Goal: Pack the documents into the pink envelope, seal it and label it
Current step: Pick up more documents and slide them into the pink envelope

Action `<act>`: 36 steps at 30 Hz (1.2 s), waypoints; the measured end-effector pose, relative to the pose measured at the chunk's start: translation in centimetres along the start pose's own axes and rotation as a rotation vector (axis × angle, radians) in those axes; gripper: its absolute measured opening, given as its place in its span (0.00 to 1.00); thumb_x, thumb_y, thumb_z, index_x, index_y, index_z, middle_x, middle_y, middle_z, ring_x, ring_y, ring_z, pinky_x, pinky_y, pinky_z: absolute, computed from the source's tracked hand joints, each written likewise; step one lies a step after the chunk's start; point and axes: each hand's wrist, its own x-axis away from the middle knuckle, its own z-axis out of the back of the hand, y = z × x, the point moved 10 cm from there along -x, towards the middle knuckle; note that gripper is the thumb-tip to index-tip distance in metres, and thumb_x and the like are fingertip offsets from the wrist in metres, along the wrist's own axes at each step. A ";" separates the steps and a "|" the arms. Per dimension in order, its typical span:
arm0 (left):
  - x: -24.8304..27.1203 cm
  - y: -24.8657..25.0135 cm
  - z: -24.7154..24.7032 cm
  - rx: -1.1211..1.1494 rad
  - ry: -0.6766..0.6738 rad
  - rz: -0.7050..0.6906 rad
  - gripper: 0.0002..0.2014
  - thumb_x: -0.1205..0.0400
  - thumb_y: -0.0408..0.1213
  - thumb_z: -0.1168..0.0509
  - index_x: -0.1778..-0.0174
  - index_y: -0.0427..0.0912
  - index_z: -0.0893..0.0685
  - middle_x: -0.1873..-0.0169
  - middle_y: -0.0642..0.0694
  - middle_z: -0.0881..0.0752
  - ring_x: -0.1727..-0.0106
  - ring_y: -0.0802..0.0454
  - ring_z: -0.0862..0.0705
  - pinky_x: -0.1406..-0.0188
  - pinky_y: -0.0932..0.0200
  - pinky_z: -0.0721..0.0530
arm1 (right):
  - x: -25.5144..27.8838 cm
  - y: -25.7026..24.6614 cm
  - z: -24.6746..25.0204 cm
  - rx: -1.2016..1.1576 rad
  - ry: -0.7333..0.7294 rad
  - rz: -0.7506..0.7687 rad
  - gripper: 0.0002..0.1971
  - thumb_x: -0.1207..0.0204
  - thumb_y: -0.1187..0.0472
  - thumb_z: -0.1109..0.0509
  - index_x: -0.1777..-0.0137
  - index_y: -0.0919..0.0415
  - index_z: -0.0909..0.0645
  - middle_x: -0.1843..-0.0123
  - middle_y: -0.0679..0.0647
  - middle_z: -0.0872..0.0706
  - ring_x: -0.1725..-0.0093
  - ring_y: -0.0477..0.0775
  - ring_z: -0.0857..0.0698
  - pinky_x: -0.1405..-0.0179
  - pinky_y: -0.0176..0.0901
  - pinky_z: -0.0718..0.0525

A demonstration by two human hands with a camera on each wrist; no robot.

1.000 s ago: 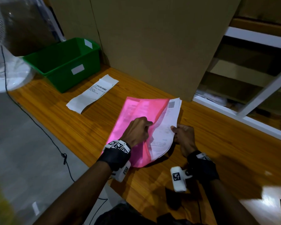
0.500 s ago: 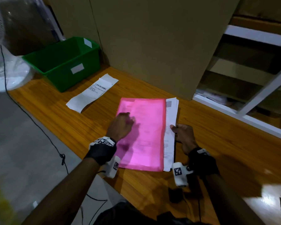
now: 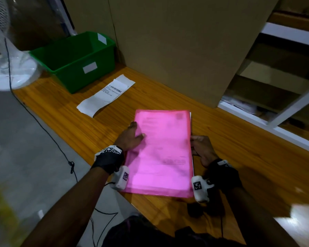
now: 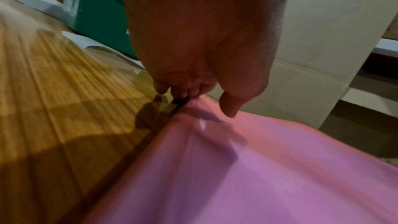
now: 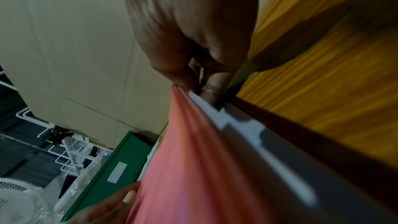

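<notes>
The pink envelope (image 3: 162, 150) lies flat on the wooden table (image 3: 248, 166), and print from the documents shows through it. Only a thin white strip of the documents (image 3: 190, 116) sticks out along its right side. My left hand (image 3: 132, 134) holds the envelope's left edge, fingers curled at the edge (image 4: 163, 88) and thumb over the pink sheet (image 4: 258, 168). My right hand (image 3: 199, 147) pinches the right edge, where the white paper (image 5: 247, 129) meets the pink cover (image 5: 183, 168). The white barcode label (image 3: 106, 95) lies loose at the far left.
A green bin (image 3: 73, 59) stands at the back left beside a tall cardboard box (image 3: 177, 50). A white fan (image 3: 7, 68) and its cable (image 3: 43, 122) are off the table's left edge. White shelving (image 3: 292, 104) borders the right.
The documents have slid left into the envelope, which now lies flat over them. My left hand moved from the envelope's top to its left edge; my right hand followed the papers in.
</notes>
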 end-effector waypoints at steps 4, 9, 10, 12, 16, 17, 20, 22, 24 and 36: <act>-0.5 -0.7 -0.3 -0.085 -0.030 -0.033 0.44 0.19 0.61 0.41 0.16 0.36 0.48 0.16 0.37 0.43 0.17 0.37 0.41 0.19 0.31 0.46 | -0.1 -0.3 0.8 -0.040 0.029 -0.005 0.08 0.24 0.75 0.32 0.50 0.68 0.13 0.72 0.50 0.11 0.77 0.44 0.15 0.76 0.36 0.15; -0.6 -0.4 -0.4 -0.205 -0.034 -0.065 0.43 0.17 0.59 0.41 0.15 0.38 0.52 0.14 0.40 0.52 0.14 0.42 0.57 0.21 0.30 0.61 | 0.1 0.2 2.8 -0.099 0.052 -0.047 0.07 0.26 0.78 0.30 0.56 0.67 0.15 0.75 0.50 0.11 0.77 0.43 0.14 0.75 0.33 0.13; -0.7 -0.3 -0.4 -0.214 -0.037 -0.067 0.43 0.17 0.58 0.40 0.15 0.38 0.53 0.14 0.40 0.54 0.14 0.42 0.58 0.21 0.31 0.61 | 0.1 0.3 2.6 -0.091 0.045 -0.050 0.09 0.26 0.79 0.32 0.58 0.67 0.16 0.75 0.49 0.11 0.77 0.42 0.14 0.75 0.33 0.14; -0.7 0.2 -0.3 -0.230 -0.044 -0.064 0.44 0.17 0.57 0.40 0.15 0.38 0.55 0.14 0.40 0.57 0.14 0.42 0.60 0.21 0.32 0.62 | 0.2 0.3 2.0 -0.084 0.053 -0.047 0.11 0.27 0.80 0.33 0.60 0.65 0.17 0.76 0.48 0.12 0.77 0.42 0.14 0.75 0.32 0.14; -1.9 0.3 0.8 -0.343 -0.039 -0.039 0.42 0.15 0.58 0.45 0.15 0.40 0.58 0.15 0.41 0.59 0.15 0.41 0.62 0.21 0.29 0.61 | 0.0 -0.1 0.7 -0.109 0.073 -0.016 0.11 0.28 0.81 0.34 0.59 0.66 0.17 0.74 0.51 0.12 0.77 0.45 0.14 0.76 0.34 0.14; -2.3 0.4 1.2 -0.400 -0.022 -0.038 0.41 0.15 0.60 0.47 0.15 0.41 0.57 0.14 0.42 0.59 0.14 0.40 0.61 0.22 0.28 0.61 | 0.0 -0.2 0.5 -0.121 0.068 -0.010 0.11 0.28 0.82 0.34 0.59 0.67 0.17 0.74 0.52 0.13 0.77 0.45 0.14 0.76 0.35 0.14; -3.1 1.3 2.3 -0.521 0.030 -0.060 0.39 0.15 0.60 0.49 0.15 0.41 0.53 0.14 0.42 0.55 0.14 0.39 0.56 0.22 0.25 0.55 | 0.2 -0.8 0.9 -0.116 0.056 0.022 0.08 0.29 0.80 0.30 0.59 0.68 0.16 0.71 0.55 0.12 0.76 0.48 0.14 0.73 0.35 0.13; -3.1 2.5 2.3 -0.515 0.034 -0.080 0.39 0.15 0.58 0.46 0.15 0.39 0.51 0.14 0.40 0.53 0.14 0.39 0.54 0.21 0.26 0.53 | 0.7 -1.2 2.5 -0.097 0.084 0.048 0.05 0.28 0.77 0.27 0.57 0.68 0.15 0.67 0.58 0.11 0.72 0.50 0.15 0.72 0.37 0.13; -3.0 4.7 1.5 -0.519 0.030 -0.148 0.40 0.15 0.58 0.44 0.15 0.39 0.51 0.14 0.39 0.54 0.14 0.39 0.54 0.22 0.27 0.53 | 1.6 -1.2 5.1 -0.093 0.145 0.088 0.04 0.27 0.72 0.24 0.54 0.68 0.15 0.63 0.60 0.12 0.70 0.52 0.15 0.71 0.39 0.14; 6.4 28.2 -14.7 -0.445 -0.272 -0.757 0.41 0.18 0.58 0.39 0.14 0.46 0.50 0.14 0.46 0.52 0.14 0.45 0.55 0.19 0.33 0.55 | 18.5 3.0 24.4 0.041 0.681 0.283 0.02 0.25 0.69 0.28 0.57 0.66 0.13 0.62 0.66 0.11 0.66 0.59 0.13 0.65 0.51 0.17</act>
